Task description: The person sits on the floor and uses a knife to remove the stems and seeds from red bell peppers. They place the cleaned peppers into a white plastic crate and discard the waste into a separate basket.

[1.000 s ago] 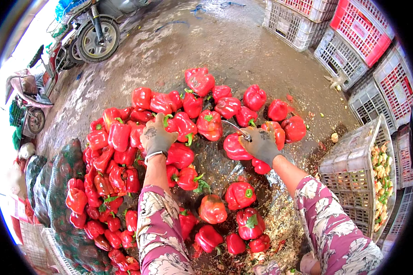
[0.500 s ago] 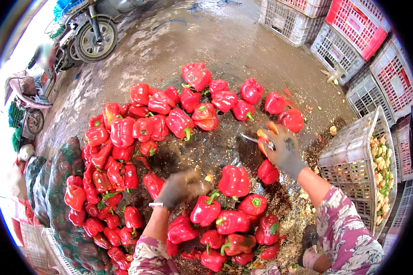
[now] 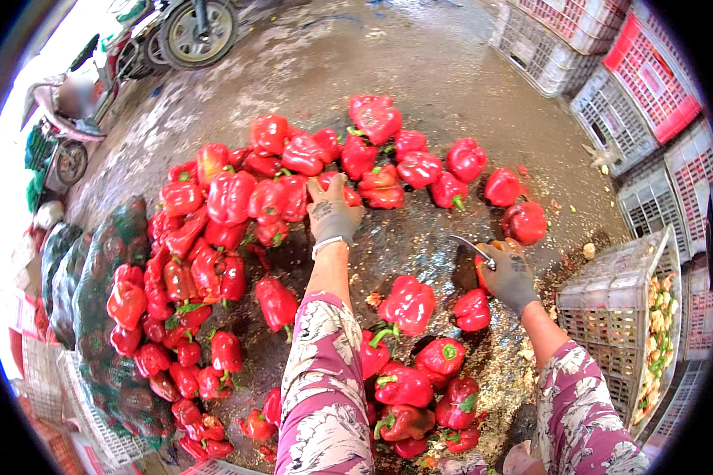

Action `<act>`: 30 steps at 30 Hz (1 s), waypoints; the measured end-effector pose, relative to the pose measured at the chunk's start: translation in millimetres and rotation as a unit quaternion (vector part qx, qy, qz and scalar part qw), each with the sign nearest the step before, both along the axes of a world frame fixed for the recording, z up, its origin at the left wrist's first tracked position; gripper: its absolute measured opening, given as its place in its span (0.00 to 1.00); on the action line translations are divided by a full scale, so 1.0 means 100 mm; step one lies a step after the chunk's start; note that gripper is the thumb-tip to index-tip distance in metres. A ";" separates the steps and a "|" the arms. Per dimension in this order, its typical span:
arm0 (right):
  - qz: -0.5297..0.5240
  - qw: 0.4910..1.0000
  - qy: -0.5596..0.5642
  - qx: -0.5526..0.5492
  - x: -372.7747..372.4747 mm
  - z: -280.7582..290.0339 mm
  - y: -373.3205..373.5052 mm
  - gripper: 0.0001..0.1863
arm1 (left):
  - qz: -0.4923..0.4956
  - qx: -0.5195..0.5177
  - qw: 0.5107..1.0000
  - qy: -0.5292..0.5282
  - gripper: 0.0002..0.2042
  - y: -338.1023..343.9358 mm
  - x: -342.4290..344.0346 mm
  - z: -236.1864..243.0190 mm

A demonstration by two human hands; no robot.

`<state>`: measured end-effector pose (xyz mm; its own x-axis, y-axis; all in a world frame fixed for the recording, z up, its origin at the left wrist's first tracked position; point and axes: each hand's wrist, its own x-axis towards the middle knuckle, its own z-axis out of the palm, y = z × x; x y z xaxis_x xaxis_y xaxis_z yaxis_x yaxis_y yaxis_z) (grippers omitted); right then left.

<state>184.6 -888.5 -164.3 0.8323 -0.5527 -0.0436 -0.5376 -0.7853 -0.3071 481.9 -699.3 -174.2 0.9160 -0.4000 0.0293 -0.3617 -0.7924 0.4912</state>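
My left hand (image 3: pixel 334 214), in a grey work glove, reaches out to the far row with its fingers curled over a red bell pepper (image 3: pixel 347 190). More red bell peppers (image 3: pixel 230 198) lie close around it on the wet floor. On the right, my gloved right hand (image 3: pixel 505 273) is closed around a small knife with a thin curved metal blade (image 3: pixel 469 242), which points to the far left. The knife's handle is mostly hidden in the palm. One bell pepper (image 3: pixel 472 309) lies just nearer than this hand, another (image 3: pixel 524 222) just beyond it.
A nearer pile of peppers (image 3: pixel 404 385) lies between my forearms. Green mesh sacks (image 3: pixel 111 317) stand at the left. A tilted crate (image 3: pixel 602 305) holding pale scraps sits at the right, with stacked crates (image 3: pixel 618 119) behind. A motorbike wheel (image 3: pixel 198 36) shows at the far left.
My left hand has moved from above the near pile out to the far row and onto a pepper. The right hand still holds the knife. The whole view has shifted slightly.
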 end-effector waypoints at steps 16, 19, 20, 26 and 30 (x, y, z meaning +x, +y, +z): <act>0.168 0.981 -0.071 0.064 -0.28 0.20 0.88 0.18 | -0.402 -0.036 0.861 0.309 0.30 1.47 -1.00 0.68; 0.077 0.993 -0.074 0.050 -0.28 0.16 1.11 0.19 | -0.177 -0.087 0.979 0.049 0.23 1.43 -0.39 0.89; 0.067 0.994 -0.062 0.059 -0.27 0.17 1.14 0.19 | -0.097 -0.064 0.982 -0.151 0.23 1.49 -0.12 0.83; 0.054 0.998 -0.033 0.031 -0.24 0.17 1.19 0.19 | 0.093 0.168 0.978 -0.086 0.48 1.56 0.88 0.67; 0.066 0.997 -0.035 0.004 -0.28 0.13 1.14 0.20 | 0.138 0.164 0.975 0.057 0.54 1.37 0.81 0.85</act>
